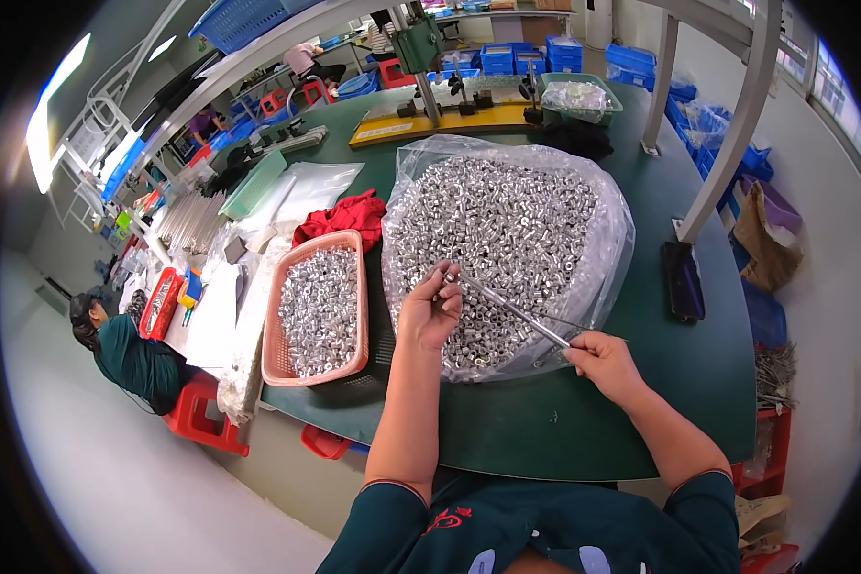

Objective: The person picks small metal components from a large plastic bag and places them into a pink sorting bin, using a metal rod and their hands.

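Note:
Over a clear plastic bag (614, 225) heaped with small silvery metal sleeves (507, 215), both my hands are raised. My right hand (605, 365) grips the near end of a slim metal rod (521, 314), which slants up and left. At the rod's far tip, my left hand (432, 308) has its thumb and fingers pinched together. What sits in that pinch is too small to make out. A thin dark wire-like line crosses near the rod toward my right hand. Left of the bag stands a pink plastic basket (363, 325) with more of the sleeves (318, 311).
A red cloth (340, 218) lies behind the basket on the green table (507, 430). Beyond the bag are a yellow-based fixture (383, 132) and a green tray (614, 100). A metal post (737, 124) and dark phone-like object (684, 282) stand right. Another person (129, 349) sits left.

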A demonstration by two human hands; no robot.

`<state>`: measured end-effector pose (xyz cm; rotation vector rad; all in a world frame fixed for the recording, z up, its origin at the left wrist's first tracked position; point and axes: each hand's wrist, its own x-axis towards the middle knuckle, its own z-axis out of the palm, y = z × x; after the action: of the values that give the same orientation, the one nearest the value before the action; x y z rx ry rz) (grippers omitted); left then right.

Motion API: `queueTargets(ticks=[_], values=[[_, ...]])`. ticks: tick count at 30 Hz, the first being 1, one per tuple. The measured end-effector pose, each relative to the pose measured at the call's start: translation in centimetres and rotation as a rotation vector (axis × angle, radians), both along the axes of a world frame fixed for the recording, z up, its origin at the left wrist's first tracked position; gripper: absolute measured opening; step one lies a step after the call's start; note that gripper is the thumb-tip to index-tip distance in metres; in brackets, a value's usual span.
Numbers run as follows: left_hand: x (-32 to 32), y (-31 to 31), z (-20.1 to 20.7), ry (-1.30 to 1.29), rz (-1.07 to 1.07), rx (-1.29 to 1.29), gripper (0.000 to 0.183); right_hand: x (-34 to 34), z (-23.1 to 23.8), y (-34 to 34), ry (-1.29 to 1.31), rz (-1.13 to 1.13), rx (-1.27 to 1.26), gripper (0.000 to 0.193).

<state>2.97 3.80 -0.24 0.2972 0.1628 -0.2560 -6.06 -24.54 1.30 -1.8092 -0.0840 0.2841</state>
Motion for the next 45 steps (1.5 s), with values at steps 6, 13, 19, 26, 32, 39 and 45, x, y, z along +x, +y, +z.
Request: queueTargets(ticks=[6,13,19,26,32,39,45], values=[[-0.1,-0.2,0.2,-0.067,-0.012,-0.081,0.02,-0.1,0.3,0.1,-0.019,0.0,-0.026,0.012],[-0.8,-1.5,1.2,-0.121,-0.1,-0.016,0.021,0.1,-0.4,0.0,-0.028,-0.006,-0.043,0.012],[-0.8,-1.5,1.1,-0.073,-0.104,-0.045,0.021,0.0,-0.5,0.0,-0.079,-0.027,-0.083,0.011],[-0.7,-1.6,0.2,-0.178,-0.19,-0.195,0.02,-0.2,-0.4,0.3,-0.216,-0.057,-0.146,0.011],[-1.3,-2.9,1.4,-0.074,-0.037,0.24,0.019,0.0,-0.2,0.2,-0.1,-0.053,-0.094,0.011],[-1.1,-2.7,1.6,0.065,-0.026,0.193,0.024,0.1,0.1,0.1,-0.028,-0.05,-0.049,0.013],[-0.8,-1.3,1.8,-0.045,0.015,0.27,0.022,0.1,0.2,-0.1,-0.044,-0.032,-0.085,0.014]])
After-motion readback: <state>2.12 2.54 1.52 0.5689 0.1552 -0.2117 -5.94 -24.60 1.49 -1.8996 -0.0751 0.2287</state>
